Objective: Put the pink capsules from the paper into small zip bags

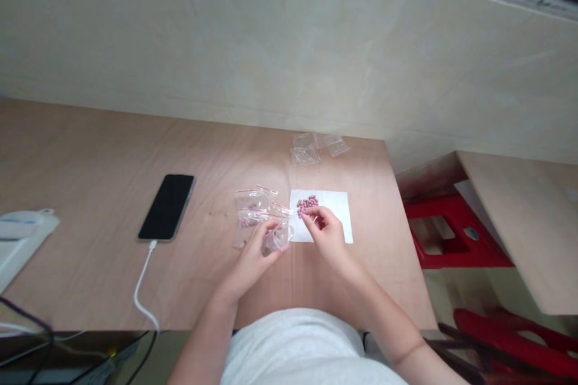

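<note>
My left hand is closed around a small clear zip bag, whose mouth bulges apart toward the right. Over a white sheet of paper, my right hand pinches with thumb and forefinger at the edge of a pile of pink pills. A few brown-gold capsules lie among the pills. Whatever sits between the right fingertips is too small to make out. Just beyond my left hand lie several clear zip bags with red seal lines, some with pink pills inside.
More clear zip bags lie near the wall at the table's back edge. To the left are a black phone on a white charging cable and a white object. A red stool stands right of the table.
</note>
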`<state>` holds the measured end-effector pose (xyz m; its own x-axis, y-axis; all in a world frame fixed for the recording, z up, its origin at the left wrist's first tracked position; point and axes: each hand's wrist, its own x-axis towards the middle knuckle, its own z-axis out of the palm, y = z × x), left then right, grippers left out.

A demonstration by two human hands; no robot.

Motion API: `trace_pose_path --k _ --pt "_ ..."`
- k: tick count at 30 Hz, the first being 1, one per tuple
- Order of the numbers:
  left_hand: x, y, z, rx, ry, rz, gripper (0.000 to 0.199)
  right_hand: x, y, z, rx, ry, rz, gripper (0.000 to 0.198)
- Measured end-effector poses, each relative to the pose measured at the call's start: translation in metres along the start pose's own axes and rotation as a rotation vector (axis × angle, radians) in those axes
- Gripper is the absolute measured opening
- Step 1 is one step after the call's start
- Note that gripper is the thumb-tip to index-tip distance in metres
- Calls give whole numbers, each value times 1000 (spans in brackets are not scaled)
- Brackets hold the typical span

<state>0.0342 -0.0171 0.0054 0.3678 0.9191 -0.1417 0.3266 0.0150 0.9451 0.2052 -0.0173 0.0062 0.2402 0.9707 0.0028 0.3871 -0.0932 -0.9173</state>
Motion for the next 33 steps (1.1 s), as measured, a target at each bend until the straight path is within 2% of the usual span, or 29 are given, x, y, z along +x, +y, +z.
trace_pose_path --k 3,5,7,10,13,15,19,27,33 --pt "3 0 2 -6 11 2 36 -12 -30 -4 43 -150 -104 11" --pt "4 0 2 -4 13 0 35 -14 -32 -3 47 -178 -108 14" --pt "4 -1 1 17 16 -3 37 -10 -18 0 17 -93 -60 17" --pt "4 -2 0 47 10 -10 39 1 19 7 -106 88 5 15" --pt "4 -3 -1 46 5 -17 39 10 49 14 -223 68 21 13" --pt "3 -3 -1 41 15 -19 38 12 57 19 -265 47 19 11" --pt "3 -3 -1 47 8 -17 38 13 57 23 -287 48 14 10" --pt "3 -6 -1 52 0 -1 38 16 55 21 -308 86 6 20" --pt "4 -4 -1 65 -7 -20 38 22 52 18 -305 96 46 15"
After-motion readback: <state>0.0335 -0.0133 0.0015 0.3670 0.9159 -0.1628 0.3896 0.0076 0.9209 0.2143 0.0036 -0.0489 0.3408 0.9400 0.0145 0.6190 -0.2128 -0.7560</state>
